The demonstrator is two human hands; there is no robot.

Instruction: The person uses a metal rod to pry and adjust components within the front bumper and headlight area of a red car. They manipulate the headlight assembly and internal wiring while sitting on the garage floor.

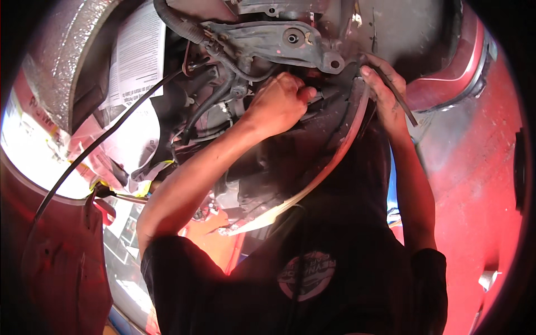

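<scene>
My left hand (282, 103) is closed in a fist below a grey metal bracket (262, 43); whatever its fingers hold, if anything, is hidden. To the right, my right hand (388, 92) has its fingers bent around a thin dark rod (399, 100), which slants down past the fingers. The thumb and fingertips of that hand are at the upper end of a long, curved pale strip (340, 156). This strip hangs down to the left in front of my dark shirt; I cannot tell whether the fingers grip it.
A ribbed dark hose (181, 23) and several cables run left of the bracket. A thin black cable (106, 134) crosses toward the lower left. Printed paper (138, 53) is at the upper left. Red body panels (463, 184) curve along the right, with another red panel (64, 268) at lower left.
</scene>
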